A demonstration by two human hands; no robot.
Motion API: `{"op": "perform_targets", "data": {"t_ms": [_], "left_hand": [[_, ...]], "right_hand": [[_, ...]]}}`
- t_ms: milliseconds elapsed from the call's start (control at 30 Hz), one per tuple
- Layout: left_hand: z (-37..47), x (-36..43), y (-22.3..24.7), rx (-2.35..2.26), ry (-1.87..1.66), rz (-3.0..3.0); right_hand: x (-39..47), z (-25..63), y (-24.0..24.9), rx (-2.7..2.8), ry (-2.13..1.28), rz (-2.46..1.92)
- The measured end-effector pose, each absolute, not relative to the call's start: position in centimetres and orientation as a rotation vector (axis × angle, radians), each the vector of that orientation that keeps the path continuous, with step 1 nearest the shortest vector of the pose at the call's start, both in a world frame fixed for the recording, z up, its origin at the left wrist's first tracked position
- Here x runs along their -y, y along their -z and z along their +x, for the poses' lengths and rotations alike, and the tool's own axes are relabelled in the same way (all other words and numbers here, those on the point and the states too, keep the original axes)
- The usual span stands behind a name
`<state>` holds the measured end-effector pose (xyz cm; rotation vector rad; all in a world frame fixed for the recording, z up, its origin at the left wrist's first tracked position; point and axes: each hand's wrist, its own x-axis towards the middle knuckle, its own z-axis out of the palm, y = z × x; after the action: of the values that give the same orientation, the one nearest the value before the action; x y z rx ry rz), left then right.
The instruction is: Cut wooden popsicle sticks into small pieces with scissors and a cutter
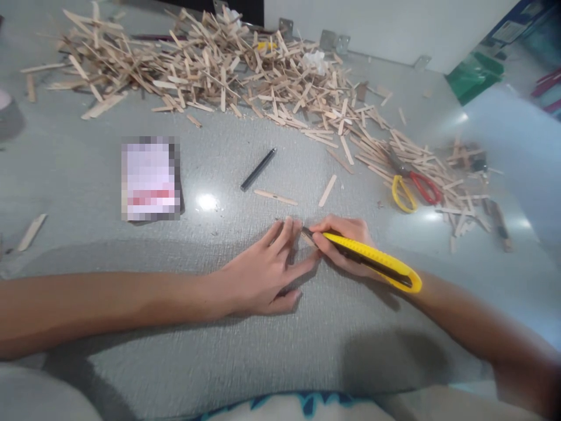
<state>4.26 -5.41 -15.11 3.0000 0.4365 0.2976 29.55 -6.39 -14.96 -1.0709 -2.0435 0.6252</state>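
Observation:
My right hand is closed around a yellow utility knife, its dark blade pointing left toward the fingertips of my left hand. My left hand lies on the grey table with its fingers spread, the fingertips beside the blade. A small piece of wooden stick shows partly between the hands; the rest is hidden by fingers. Just beyond my hands lie a wooden stick with a dark mark, a shorter plain stick and a black pen.
A large pile of wooden sticks spreads along the back of the grey table. Scissors with red and yellow handles lie at the right. A pixelated pad or box is at the left, and a loose stick farther left.

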Motion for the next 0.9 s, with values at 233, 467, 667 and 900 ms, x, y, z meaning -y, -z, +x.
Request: {"op": "perform_targets", "data": {"t_ms": [233,467,667,900], "left_hand": [[4.25,5.34,15.04,-0.430,-0.290,3.001],[4.27,5.35,15.01,-0.424,-0.299,3.013],[4.29,5.42,15.07,-0.442,-0.309,3.094],[4.39,5.40,14.87,-0.450,-0.277,3.149]], "right_hand": [[6.13,29.58,14.95,2.059,-0.642,-1.031],[6.22,29.57,15.08,2.050,-0.642,-1.053],[6.17,29.53,15.08,2.087,-0.630,-1.029],[5.78,29.69,14.35,2.247,-0.561,-0.927]]}}
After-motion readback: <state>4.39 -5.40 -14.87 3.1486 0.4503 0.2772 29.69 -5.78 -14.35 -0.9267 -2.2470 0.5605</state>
